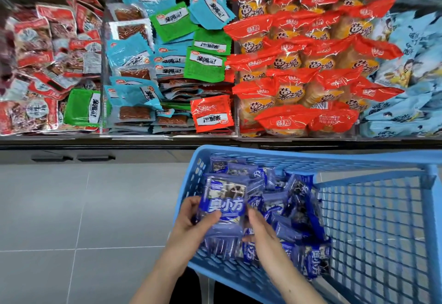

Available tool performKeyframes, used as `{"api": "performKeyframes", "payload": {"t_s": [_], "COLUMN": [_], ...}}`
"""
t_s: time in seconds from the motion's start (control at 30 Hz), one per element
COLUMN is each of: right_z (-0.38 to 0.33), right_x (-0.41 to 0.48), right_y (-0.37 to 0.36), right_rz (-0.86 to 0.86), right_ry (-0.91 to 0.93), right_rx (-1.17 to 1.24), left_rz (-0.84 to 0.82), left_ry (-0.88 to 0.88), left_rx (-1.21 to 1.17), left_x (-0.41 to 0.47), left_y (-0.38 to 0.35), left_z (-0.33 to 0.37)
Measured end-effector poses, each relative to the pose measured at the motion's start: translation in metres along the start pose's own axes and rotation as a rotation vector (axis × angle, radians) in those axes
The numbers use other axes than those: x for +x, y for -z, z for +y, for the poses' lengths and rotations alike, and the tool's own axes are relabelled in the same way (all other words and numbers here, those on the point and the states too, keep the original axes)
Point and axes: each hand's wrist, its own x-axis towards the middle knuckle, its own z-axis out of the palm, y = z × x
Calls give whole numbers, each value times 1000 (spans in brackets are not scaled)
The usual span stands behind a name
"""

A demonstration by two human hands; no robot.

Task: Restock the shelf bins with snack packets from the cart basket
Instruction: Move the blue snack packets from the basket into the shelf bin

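Left hand [191,220] and right hand [260,229], fingers curled around one stack of blue snack packets [226,205]

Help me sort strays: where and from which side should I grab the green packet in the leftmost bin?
Pinch the green packet by its far edge, coming down from above. It lies flat on the red packets, tucked into the bin's front right corner, so the front wall and divider likely block its near and right edges.
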Motion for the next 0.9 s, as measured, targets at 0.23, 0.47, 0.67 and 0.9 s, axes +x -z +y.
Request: {"api": "performKeyframes", "payload": {"t_s": [0.23,0.47,0.67,0.9], "right_z": [38,47,29,-1], "right_x": [60,89,76,53], "right_y": [64,94,99,104], "right_rz": [381,200,218,303], "right_ry": [95,30,309,320], "right_rx": [-757,-978,-844,-117], "left_rz": [86,136,128,167], "left_ry": [-32,-37,-72,-42], "left_rx": [-258,-302,-172,-163], "left_x": [0,4,3,5], "left_y": [53,53,49,50], "left_z": [7,3,7,5]}}
